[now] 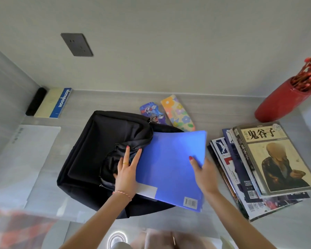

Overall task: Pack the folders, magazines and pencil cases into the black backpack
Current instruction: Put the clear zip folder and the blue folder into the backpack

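R hand grips blue folder by its right edge, thumb on top. L hand, fingers straight, presses black backpack fabric beside folder.

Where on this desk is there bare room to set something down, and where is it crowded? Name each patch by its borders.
Bare: between the floral pencil case and the red vase; behind the backpack, right of the notebook. Crowded: the gap between blue folder and magazine stack, filled by the right hand.

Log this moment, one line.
left hand presses black fabric backpack | right hand grips blue plastic folder | stacked glossy magazines unpacked
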